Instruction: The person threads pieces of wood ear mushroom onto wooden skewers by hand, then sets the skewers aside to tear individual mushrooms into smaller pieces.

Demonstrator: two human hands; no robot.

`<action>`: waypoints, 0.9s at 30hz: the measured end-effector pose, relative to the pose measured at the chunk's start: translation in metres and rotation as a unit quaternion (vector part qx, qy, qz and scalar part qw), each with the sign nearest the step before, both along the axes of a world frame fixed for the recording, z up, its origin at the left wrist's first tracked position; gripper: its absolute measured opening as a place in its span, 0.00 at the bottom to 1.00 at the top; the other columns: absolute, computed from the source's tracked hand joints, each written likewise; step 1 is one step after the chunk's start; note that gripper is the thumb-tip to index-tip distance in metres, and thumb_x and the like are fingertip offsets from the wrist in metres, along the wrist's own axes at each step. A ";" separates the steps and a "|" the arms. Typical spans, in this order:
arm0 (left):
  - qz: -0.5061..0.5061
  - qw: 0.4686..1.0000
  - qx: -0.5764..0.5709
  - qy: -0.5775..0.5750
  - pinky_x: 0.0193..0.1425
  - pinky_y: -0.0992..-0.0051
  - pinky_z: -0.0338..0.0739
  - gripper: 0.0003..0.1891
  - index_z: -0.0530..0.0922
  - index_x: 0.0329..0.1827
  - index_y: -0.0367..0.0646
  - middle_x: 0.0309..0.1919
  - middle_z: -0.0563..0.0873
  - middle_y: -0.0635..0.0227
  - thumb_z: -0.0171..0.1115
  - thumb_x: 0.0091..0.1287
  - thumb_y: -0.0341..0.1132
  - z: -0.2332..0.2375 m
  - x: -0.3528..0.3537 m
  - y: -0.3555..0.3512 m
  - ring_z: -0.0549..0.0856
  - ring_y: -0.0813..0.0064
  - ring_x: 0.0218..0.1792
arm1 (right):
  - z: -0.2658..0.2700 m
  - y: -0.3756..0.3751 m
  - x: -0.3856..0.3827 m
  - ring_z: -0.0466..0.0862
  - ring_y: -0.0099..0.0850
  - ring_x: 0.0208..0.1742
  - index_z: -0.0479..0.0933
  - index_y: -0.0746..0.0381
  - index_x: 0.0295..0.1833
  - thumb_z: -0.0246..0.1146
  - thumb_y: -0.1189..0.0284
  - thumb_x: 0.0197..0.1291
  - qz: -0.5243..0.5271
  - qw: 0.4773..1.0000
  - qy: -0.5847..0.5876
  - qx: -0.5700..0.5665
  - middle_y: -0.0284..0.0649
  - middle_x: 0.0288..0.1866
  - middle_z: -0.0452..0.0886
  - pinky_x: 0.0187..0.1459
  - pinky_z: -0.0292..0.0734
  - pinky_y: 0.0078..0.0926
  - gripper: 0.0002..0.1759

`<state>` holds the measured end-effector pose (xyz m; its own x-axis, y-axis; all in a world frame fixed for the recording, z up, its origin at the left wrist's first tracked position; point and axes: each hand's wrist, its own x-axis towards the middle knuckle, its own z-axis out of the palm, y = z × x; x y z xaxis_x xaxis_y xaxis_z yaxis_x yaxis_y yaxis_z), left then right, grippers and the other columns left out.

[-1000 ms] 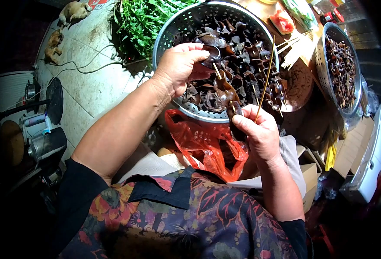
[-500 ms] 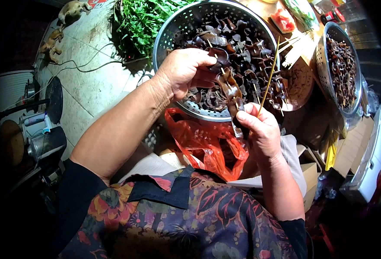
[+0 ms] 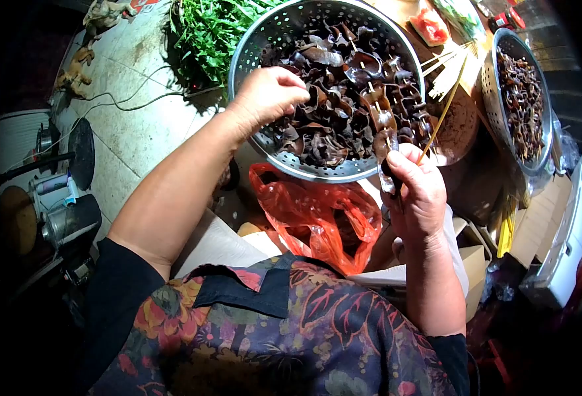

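Observation:
A large perforated metal colander [image 3: 238,72] holds a heap of dark brown, curled fungus pieces [image 3: 330,142]. Over its left part is my left hand [image 3: 274,96], its fingers bent together at the fungus; what they hold, if anything, is hidden. My right hand [image 3: 420,185], at the colander's lower right edge, grips a skewer threaded with fungus pieces [image 3: 383,119], which points up over the heap. A bare thin stick [image 3: 448,112] also rises from that hand, slanting to the upper right.
A red plastic bag [image 3: 317,218] lies below the colander. Leafy greens [image 3: 212,39] are at its upper left. Bare sticks [image 3: 449,72] lie to the right, near a second colander [image 3: 492,92] of skewered fungus. Open cardboard [image 3: 542,221] and a cable [image 3: 139,105] are on either side.
My left hand has let go of the piece near the skewer's tip and moved left to the heap. My right hand has shifted slightly right with the skewer, which now stands more upright.

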<state>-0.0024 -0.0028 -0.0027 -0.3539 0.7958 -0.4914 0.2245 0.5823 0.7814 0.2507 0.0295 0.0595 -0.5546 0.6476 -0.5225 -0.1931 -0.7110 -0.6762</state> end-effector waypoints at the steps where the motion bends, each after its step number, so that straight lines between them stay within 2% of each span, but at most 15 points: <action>1: -0.048 0.999 -0.005 0.023 0.36 0.82 0.78 0.14 0.82 0.42 0.39 0.34 0.85 0.69 0.70 0.55 0.36 -0.009 0.002 -0.002 0.82 0.82 0.29 | 0.000 0.000 0.000 0.77 0.20 0.28 0.74 0.64 0.35 0.61 0.77 0.59 -0.001 1.000 0.000 0.000 0.34 0.30 0.79 0.31 0.74 0.15 0.03; 2: -0.091 0.989 0.046 0.103 0.42 0.77 0.79 0.20 0.81 0.46 0.37 0.36 0.86 0.66 0.72 0.52 0.38 -0.026 0.004 -0.005 0.84 0.77 0.35 | 0.000 0.000 0.001 0.77 0.20 0.27 0.74 0.64 0.35 0.62 0.77 0.59 0.005 1.000 -0.003 -0.001 0.34 0.29 0.79 0.30 0.74 0.15 0.03; 3: -0.100 0.986 0.031 0.127 0.47 0.76 0.77 0.20 0.82 0.46 0.37 0.36 0.87 0.64 0.70 0.53 0.38 -0.025 0.011 -0.005 0.84 0.74 0.39 | -0.001 0.000 0.001 0.77 0.19 0.26 0.75 0.63 0.35 0.62 0.76 0.59 0.011 1.000 -0.005 -0.001 0.33 0.29 0.79 0.29 0.73 0.14 0.03; 6: -0.137 0.974 0.024 0.178 0.45 0.76 0.77 0.15 0.83 0.42 0.39 0.32 0.86 0.65 0.67 0.54 0.37 -0.025 0.014 -0.002 0.84 0.76 0.37 | -0.003 0.001 0.005 0.76 0.18 0.25 0.74 0.63 0.35 0.63 0.76 0.58 0.034 0.999 -0.035 0.002 0.33 0.28 0.78 0.28 0.72 0.14 0.04; 8: -0.063 0.984 0.045 0.158 0.43 0.75 0.77 0.11 0.84 0.37 0.40 0.31 0.86 0.67 0.64 0.55 0.37 -0.034 0.011 0.000 0.84 0.76 0.34 | -0.005 -0.004 0.001 0.75 0.18 0.25 0.74 0.63 0.34 0.63 0.76 0.58 0.015 1.000 -0.024 0.009 0.33 0.28 0.78 0.27 0.71 0.14 0.04; 9: -0.051 0.991 0.010 0.120 0.38 0.76 0.77 0.10 0.82 0.38 0.40 0.29 0.85 0.68 0.62 0.58 0.36 -0.020 0.010 0.004 0.84 0.76 0.32 | -0.006 -0.006 0.000 0.75 0.18 0.24 0.74 0.63 0.34 0.63 0.76 0.58 -0.004 1.000 -0.013 0.016 0.33 0.28 0.78 0.27 0.71 0.14 0.04; 11: 0.099 0.987 0.018 -0.127 0.35 0.78 0.76 0.09 0.80 0.41 0.41 0.30 0.85 0.67 0.60 0.60 0.35 -0.007 0.008 0.007 0.84 0.78 0.32 | -0.005 -0.005 0.003 0.75 0.18 0.24 0.74 0.63 0.35 0.63 0.77 0.57 0.013 1.000 -0.021 0.014 0.33 0.28 0.78 0.26 0.70 0.14 0.04; 13: 0.141 0.964 0.043 -0.222 0.33 0.79 0.78 0.08 0.78 0.42 0.41 0.33 0.85 0.66 0.58 0.63 0.32 0.006 0.003 0.008 0.85 0.77 0.32 | -0.003 -0.008 0.001 0.74 0.18 0.24 0.74 0.63 0.35 0.63 0.77 0.57 0.018 0.999 -0.022 0.015 0.33 0.28 0.78 0.27 0.70 0.14 0.04; 15: 0.158 0.946 0.084 -0.270 0.34 0.79 0.80 0.09 0.77 0.44 0.38 0.34 0.85 0.65 0.58 0.63 0.31 0.013 0.000 0.008 0.85 0.76 0.32 | -0.002 -0.009 0.001 0.75 0.18 0.24 0.73 0.63 0.35 0.63 0.77 0.58 0.032 0.999 -0.018 0.012 0.33 0.28 0.78 0.28 0.70 0.14 0.04; 17: 0.169 0.938 0.103 -0.283 0.34 0.79 0.82 0.09 0.77 0.45 0.37 0.34 0.85 0.64 0.58 0.63 0.30 0.019 0.000 0.009 0.84 0.77 0.32 | 0.001 -0.010 0.000 0.74 0.17 0.24 0.73 0.63 0.34 0.63 0.77 0.58 0.073 0.997 0.010 0.003 0.32 0.28 0.78 0.28 0.69 0.13 0.04; 20: 0.189 0.925 0.138 -0.300 0.34 0.80 0.81 0.09 0.77 0.45 0.37 0.35 0.85 0.65 0.57 0.64 0.29 0.026 0.002 0.010 0.82 0.81 0.29 | -0.003 -0.011 -0.001 0.74 0.16 0.24 0.73 0.63 0.33 0.63 0.77 0.57 0.087 0.996 -0.009 0.002 0.30 0.27 0.77 0.27 0.67 0.12 0.05; 27: 0.169 0.942 0.141 -0.253 0.35 0.82 0.79 0.08 0.78 0.44 0.40 0.35 0.86 0.69 0.57 0.65 0.30 0.026 0.003 0.007 0.82 0.84 0.31 | -0.002 -0.011 -0.002 0.74 0.15 0.24 0.73 0.62 0.33 0.64 0.77 0.57 0.097 0.995 -0.007 -0.001 0.30 0.27 0.77 0.26 0.67 0.11 0.05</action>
<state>0.0002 0.0045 0.0235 -0.3880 0.8036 -0.4513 -0.3802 0.3065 0.8726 0.2485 0.0180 0.0576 -0.6623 0.5273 -0.5323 -0.0423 -0.7356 -0.6761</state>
